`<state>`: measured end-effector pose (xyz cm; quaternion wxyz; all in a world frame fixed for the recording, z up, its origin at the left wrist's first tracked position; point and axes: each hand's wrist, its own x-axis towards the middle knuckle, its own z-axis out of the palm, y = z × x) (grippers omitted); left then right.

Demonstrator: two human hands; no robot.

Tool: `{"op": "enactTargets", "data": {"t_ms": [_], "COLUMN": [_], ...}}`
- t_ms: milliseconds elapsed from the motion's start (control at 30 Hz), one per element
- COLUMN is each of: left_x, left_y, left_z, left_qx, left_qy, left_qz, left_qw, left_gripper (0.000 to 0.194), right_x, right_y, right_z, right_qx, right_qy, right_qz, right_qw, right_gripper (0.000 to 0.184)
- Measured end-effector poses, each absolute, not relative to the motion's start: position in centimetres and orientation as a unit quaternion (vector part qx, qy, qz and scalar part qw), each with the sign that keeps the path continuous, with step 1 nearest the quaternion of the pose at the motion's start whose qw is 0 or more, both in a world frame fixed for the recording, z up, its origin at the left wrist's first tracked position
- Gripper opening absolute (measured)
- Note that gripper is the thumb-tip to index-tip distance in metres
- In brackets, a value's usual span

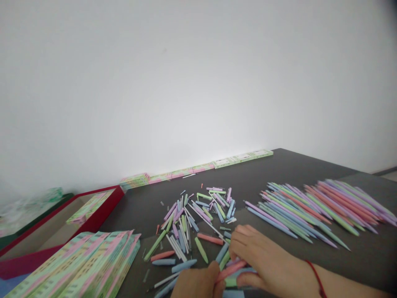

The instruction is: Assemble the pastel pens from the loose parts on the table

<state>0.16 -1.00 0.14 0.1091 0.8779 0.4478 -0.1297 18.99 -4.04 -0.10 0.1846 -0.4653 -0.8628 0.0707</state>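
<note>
My left hand (198, 283), cut off by the bottom edge, is closed with thumb and finger around a pink pen barrel (231, 270). Beside it, my right hand (259, 256) curls its fingers down over the pen parts at the barrel's far end; what lies in its grip is partly hidden. A red cord (316, 278) circles the right wrist. Spread in front of both hands is a loose heap of pen parts: pastel barrels such as a green one (201, 250), a coral one (211, 239), blue pieces (184, 265) and thin white refills (177, 248).
Rows of long pastel pens (291, 211) lie to the right on the dark table (248, 176). Printed boxes (83, 265) are stacked at the front left, beside a red open box (111, 203). More flat boxes (181, 171) line the wall. Clear plastic wrap (31, 209) lies far left.
</note>
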Motion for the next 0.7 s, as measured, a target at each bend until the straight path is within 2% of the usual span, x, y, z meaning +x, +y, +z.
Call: {"op": "enactTargets", "data": {"t_ms": [67,133,300,433,633,700], "left_x": [0.1,0.1,-0.6,-1.2,-1.1,-1.1], "left_y": [-1.1,-1.2,-0.9,-0.4,-0.3,-0.3], "left_z": [0.4,0.5,-0.1,-0.8,-0.8,-0.8], "left_qx": [0.883,0.886,0.901,0.902,0.897,0.895], "left_qy": [0.441,0.437,0.415,0.413,0.421,0.425], "left_qz": [-0.130,-0.127,-0.080,-0.064,-0.072,-0.073], "left_qw": [0.097,0.086,0.098,0.107,0.110,0.110], "left_gripper": [0.021,0.021,0.022,0.020,0.020,0.020], "right_x": [19.1,19.1,19.4,19.4,19.0,19.1], "right_y": [-3.9,-3.6,-3.2,-3.2,-3.1,-2.9], "right_z": [-0.7,-1.5,-1.8,-0.7,0.1,-0.1], "right_qx": [-0.455,-0.428,-0.421,-0.428,-0.437,-0.440], "right_qy": [-0.871,-0.887,-0.892,-0.890,-0.884,-0.881], "right_qz": [0.041,0.014,-0.032,-0.020,-0.032,-0.023], "right_qw": [0.182,0.170,0.162,0.154,0.166,0.173], "right_gripper": [0.027,0.019,0.026,0.030,0.024,0.028]}}
